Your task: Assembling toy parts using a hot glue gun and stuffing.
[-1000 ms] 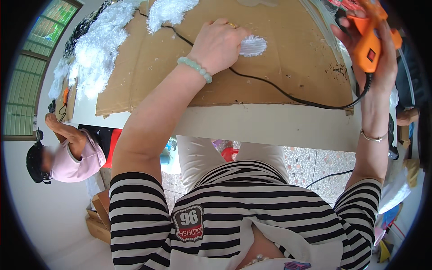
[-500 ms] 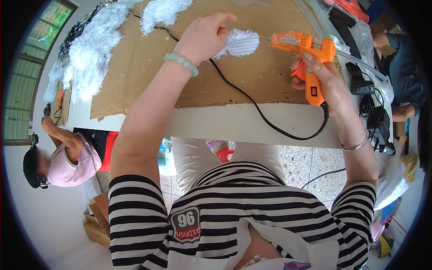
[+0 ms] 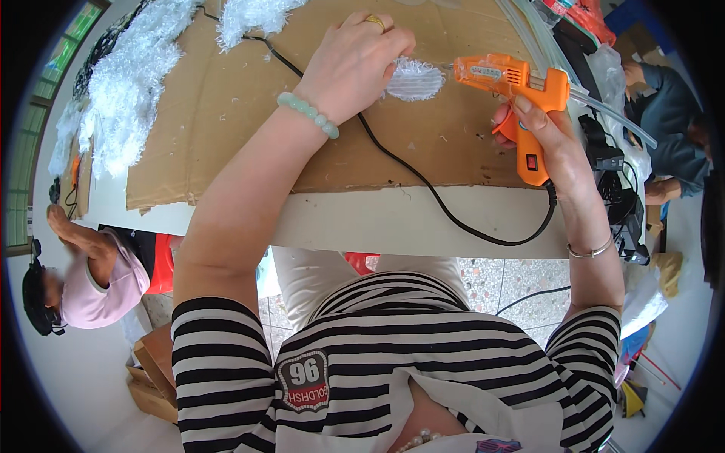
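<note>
My right hand [image 3: 555, 140] is wrapped round the handle of an orange hot glue gun [image 3: 521, 83], its fingers near the trigger. The gun's nozzle points left, close to the right end of a white fringed fabric piece [image 3: 417, 80], flat and ribbed on its upper face. At that piece's left end is my left hand [image 3: 355, 64], fingers curled down and closed on its edge; the fingertips are partly hidden. A black cord [image 3: 419, 177] runs from the gun's handle, loops along the table edge and passes under my left wrist.
Brown cardboard [image 3: 234, 136] covers the white table [image 3: 355, 215]. White fluffy trim [image 3: 128, 90] lies in heaps at the left. Clear glue sticks [image 3: 615, 121] and black power adapters [image 3: 621, 189] lie at the right. One person [image 3: 106, 279] sits at the left, another [image 3: 668, 128] is at the right.
My left hand has turned and curled its outstretched finger down onto the fabric piece. The glue gun has shifted only slightly in the picture, as the whole view has moved a little.
</note>
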A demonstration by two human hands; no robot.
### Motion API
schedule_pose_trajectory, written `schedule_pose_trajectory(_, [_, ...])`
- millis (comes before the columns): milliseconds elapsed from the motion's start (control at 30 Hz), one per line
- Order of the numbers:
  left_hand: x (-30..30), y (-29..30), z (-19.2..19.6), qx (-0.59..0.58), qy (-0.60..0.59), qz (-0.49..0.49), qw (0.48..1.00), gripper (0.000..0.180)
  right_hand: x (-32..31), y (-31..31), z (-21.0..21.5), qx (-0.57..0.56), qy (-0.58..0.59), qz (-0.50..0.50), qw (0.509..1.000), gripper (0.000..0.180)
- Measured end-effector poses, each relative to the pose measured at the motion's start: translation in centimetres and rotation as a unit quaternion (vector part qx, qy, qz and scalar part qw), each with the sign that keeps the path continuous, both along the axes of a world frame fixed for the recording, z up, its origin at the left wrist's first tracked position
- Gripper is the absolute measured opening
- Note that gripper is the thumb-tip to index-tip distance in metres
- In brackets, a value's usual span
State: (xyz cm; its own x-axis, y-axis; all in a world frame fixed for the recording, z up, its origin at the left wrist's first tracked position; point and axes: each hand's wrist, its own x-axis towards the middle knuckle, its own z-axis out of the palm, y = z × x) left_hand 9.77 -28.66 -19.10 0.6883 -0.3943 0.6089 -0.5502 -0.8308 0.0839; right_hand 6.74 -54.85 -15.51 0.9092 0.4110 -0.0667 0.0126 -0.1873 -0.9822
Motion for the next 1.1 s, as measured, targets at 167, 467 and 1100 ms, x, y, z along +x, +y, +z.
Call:
schedule_pose_trajectory(167, [-0.5, 0.1, 0.4, 0.021, -0.018, -0.049, 0.998, 0.018, 0.1, -0.1, -0.3, -0.024, -0.026, 0.013, 0.999, 0.042])
schedule_pose_trajectory(467, [-0.5, 0.3, 0.0, 0.015, 0.031, -0.030, 0.999, 0.018, 0.6, 0.5, -0.6, -0.058, -0.019, 0.027, 0.998, 0.040])
schedule_pose_trajectory(1100, [-0.8, 0.8, 0.5, -0.012, -0.083, -0.087, 0.993, 0.018, 1.2, -0.1, -1.1, -0.104, -0.020, 0.030, 0.994, 0.041])
